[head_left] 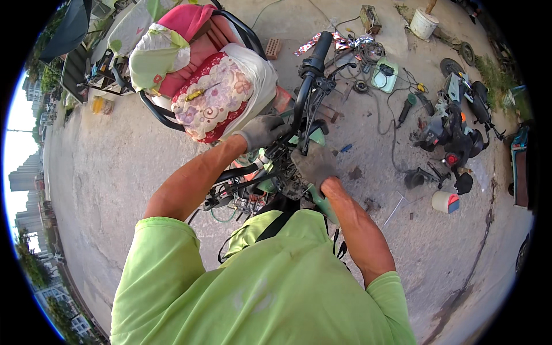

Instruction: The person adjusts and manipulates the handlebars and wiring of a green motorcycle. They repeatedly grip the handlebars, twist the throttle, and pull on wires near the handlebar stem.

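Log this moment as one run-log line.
Left gloved hand: beside black handlebar | right gloved hand: beside green panel | nearby: yellow-handled screwdriver on floral-covered chair

**Open-air vehicle repair yard**

Outdoors: daylight, sky (16, 118) at left rim, tower blocks (26, 174) below it, greenery (495, 77) along the right margin. Ground is concrete (98, 190), with a long crack on the right. Repair evidence: black handlebar (314, 62) on exposed mechanical parts mid-view, partly stripped two-wheeler (457, 135) on the right, green-bodied power tool (407, 108), T-shaped hand tool (395, 210) and tangled cables (368, 53) on the ground. Cloth-draped armchair (215, 100) beside a brick (273, 49); setup looks informal.
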`<state>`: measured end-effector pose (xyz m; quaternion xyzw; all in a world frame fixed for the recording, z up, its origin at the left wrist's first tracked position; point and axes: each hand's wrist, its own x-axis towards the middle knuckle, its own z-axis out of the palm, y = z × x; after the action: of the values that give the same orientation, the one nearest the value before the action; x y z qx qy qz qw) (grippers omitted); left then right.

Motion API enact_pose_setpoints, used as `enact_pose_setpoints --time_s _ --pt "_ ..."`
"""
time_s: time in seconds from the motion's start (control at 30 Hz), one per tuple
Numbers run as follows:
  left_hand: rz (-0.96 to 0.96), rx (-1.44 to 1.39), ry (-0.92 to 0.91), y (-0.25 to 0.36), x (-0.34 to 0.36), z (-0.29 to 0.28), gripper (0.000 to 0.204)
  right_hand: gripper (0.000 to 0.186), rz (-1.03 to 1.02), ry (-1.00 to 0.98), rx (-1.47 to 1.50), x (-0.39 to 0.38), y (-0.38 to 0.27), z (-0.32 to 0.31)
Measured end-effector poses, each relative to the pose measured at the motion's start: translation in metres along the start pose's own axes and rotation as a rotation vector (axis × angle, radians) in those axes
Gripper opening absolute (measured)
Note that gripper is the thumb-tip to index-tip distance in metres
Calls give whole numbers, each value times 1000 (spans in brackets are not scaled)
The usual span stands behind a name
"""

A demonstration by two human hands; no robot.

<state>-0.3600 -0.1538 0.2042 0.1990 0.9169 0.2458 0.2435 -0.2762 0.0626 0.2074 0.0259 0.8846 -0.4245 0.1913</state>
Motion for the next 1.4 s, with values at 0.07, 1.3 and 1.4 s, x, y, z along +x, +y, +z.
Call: enact_pose_setpoints --time_s 0.07,1.3,1.4 --pt "85 38 16 -6 -1 0 45 49 15 120 -80 12 55 2" --pt "255 348 -215 1 -55 -22 27 30 -643 169 -827 -23 1 15" --pt "276 317 -141 -5 -57 -13 27 29 -648 193 -765 -24 3 17"
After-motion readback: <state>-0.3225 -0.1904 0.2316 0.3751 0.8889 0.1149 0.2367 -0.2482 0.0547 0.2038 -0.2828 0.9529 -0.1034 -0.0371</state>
